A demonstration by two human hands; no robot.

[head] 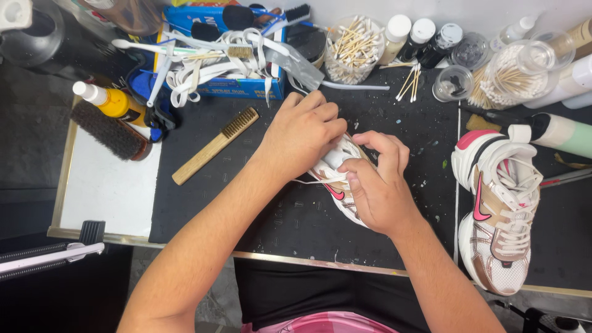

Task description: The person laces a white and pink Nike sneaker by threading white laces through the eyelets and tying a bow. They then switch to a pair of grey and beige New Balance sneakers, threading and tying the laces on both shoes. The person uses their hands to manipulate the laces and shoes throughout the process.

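We hold a white, tan and pink sneaker (341, 185) on the black bench (296, 216), our left hand (302, 132) curled over its upper and our right hand (376, 185) pinching a limp white lace (311, 180); it looks light, soft-sided, best gripped by the firmer sole.

We see a black work mat (296, 216); left of its white-and-pink sneaker (499, 216) lie a wooden brush (214, 145) and scattered cotton swabs (410, 80).

Bare forearms, no sleeves; black top at waist, pink patterned garment below; no rings or watch visible.
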